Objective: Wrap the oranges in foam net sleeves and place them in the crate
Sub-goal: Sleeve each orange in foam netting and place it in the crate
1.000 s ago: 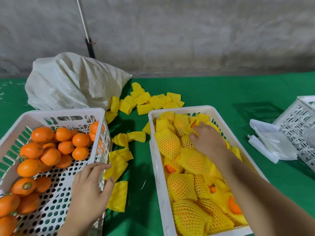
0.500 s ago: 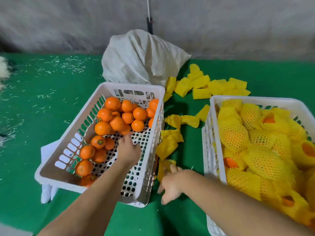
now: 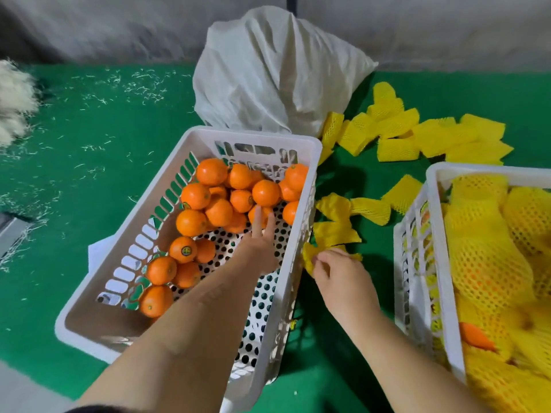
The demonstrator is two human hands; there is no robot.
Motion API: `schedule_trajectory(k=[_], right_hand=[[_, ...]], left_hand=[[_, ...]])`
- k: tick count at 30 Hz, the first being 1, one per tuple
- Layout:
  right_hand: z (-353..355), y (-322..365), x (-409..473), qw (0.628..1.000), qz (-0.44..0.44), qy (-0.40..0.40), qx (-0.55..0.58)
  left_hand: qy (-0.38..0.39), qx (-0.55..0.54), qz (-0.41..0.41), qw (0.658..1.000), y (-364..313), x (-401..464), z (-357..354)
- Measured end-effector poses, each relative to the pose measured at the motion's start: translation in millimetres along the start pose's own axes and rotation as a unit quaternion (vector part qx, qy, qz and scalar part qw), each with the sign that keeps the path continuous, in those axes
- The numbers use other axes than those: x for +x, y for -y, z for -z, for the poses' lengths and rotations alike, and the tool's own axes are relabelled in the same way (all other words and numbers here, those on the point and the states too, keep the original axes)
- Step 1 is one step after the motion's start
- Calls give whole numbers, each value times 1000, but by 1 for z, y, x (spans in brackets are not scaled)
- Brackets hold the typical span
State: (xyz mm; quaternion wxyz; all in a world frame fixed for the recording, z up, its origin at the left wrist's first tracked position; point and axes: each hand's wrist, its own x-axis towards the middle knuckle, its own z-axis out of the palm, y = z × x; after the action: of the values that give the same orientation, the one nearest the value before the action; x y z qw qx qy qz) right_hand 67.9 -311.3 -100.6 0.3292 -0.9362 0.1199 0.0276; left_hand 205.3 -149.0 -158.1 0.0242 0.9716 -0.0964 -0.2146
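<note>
The green bench (image 3: 89, 180) carries two white crates — one (image 3: 125, 242) of bare oranges (image 3: 219, 211), one (image 3: 439, 234) of sleeved fruit. Left hand (image 3: 259, 248) reaches over the oranges, grip apart; right hand (image 3: 343, 281) pinches a yellow sleeve (image 3: 308, 256) between them.

The near half of the left crate (image 3: 190, 138) has bare perforated floor where a hand could drop in, though the left arm (image 3: 190, 329) lies across its near right corner and the oranges (image 3: 220, 201) crowd the far end and left wall. Between the two crates runs a narrow green lane, cluttered with loose foam sleeves (image 3: 337, 222) and taken up by the right hand (image 3: 337, 275). The right crate (image 3: 438, 234) is heaped to the rim with wrapped fruit, the white sack (image 3: 268, 73) blocks the far side, and open cloth lies left.
</note>
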Motion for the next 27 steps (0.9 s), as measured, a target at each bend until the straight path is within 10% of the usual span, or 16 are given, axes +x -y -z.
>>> schedule_trajectory(k=[14,16,20,23,27], right_hand=[[5,2,9,852,-164,-63,493],[17,4,5,798,-197,-82,563],[51,10,-17,659,-203,-60,721],[63,14,-47,750,-124,-59,647],[65,14,-91,928,-49,-144,339]], left_hand=[[-124,-234,53,963,8,-20,6],[-165,-409,48,896,-3,-47,31],[-201,-731,-4,652,-19,-130,74],[-33,-802,-100,588,-32,-177,72],[151,-736,-175,636,-50,-214,54]])
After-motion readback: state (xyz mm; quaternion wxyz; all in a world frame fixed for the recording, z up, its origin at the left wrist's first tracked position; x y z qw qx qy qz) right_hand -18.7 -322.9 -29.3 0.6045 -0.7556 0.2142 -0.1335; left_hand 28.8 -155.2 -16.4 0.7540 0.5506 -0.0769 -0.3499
